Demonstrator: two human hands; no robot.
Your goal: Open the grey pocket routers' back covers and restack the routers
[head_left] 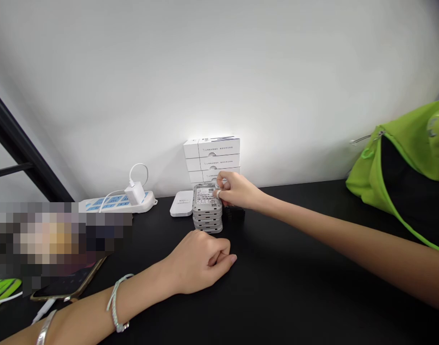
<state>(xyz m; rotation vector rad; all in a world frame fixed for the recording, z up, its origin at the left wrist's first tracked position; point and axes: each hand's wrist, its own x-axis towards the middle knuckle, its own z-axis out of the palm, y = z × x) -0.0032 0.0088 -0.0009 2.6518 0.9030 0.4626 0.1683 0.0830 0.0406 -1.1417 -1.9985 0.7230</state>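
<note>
A stack of several grey-white square devices point(207, 209) stands on the black table, the top one showing an open recess with a printed label. My right hand point(237, 189), with a ring on one finger, reaches to the right edge of that top device. Its fingers are curled in a pinch, and what lies between the fingertips is hidden. My left hand point(205, 261) rests on the table in front of the stack, fingers curled in and thumb pointing right, with nothing visible in it. Thin white covers point(181, 203) lie piled left of the stack.
White boxes point(219, 147) are stacked against the wall behind. A dark object point(234, 213) sits under my right hand. At left are a power strip point(147, 203) with a white charger point(134, 193) and a phone point(66, 282); a green bag point(370, 177) stands at right.
</note>
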